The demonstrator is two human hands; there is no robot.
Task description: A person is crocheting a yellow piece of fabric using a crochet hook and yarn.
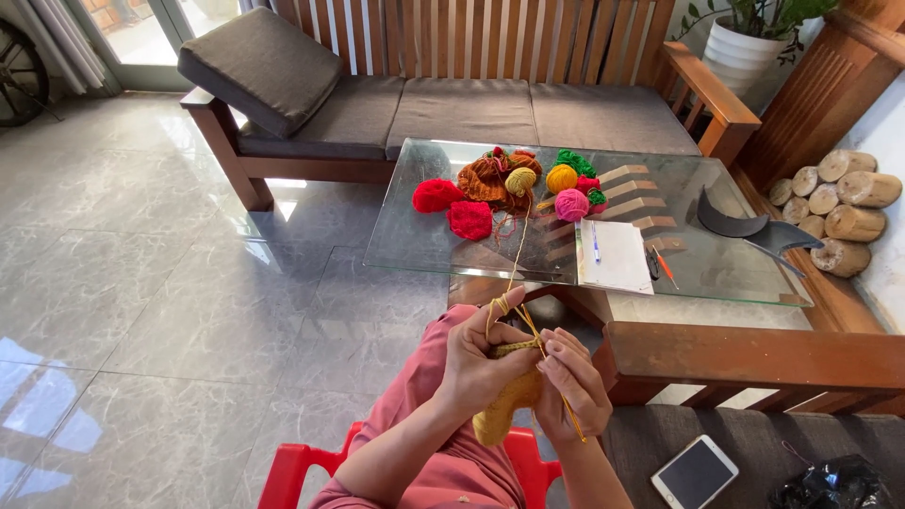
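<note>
Left hand [479, 363] curls around upper edge of mustard-yellow knitted piece [504, 405], fingers closed on fabric, working strand looped over index finger. Right hand [572, 385] sits just beside it, fingertips pinched on a thin needle [568, 410] that slants down past the wrist. Knitted piece hangs between both hands, above the lap, over a red plastic stool [297, 471]. Judgement: for even stitches, keep yarn tension steady over the left index, hold work close to needle tip, let strand feed freely w/o snagging on table edge. Yellow yarn strand [518, 250] runs taut from hands up to a yellow ball [519, 180] on the glass tabletop [415, 250]. Piece looks soft, ribbed, thick; strand thin, slightly fuzzy. Other yarn balls [468, 220] on glass: red, orange, pink, green, rounded, fluffy. Also a white notepad [617, 256] w/ pens beside it. Glass is smooth, reflective, on wood frame. Beyond: slatted wooden sofa [462, 113] w/ grey cushions. Phone [694, 471] lies face up on the dark seat at right. Floor: glossy grey tile.
</note>
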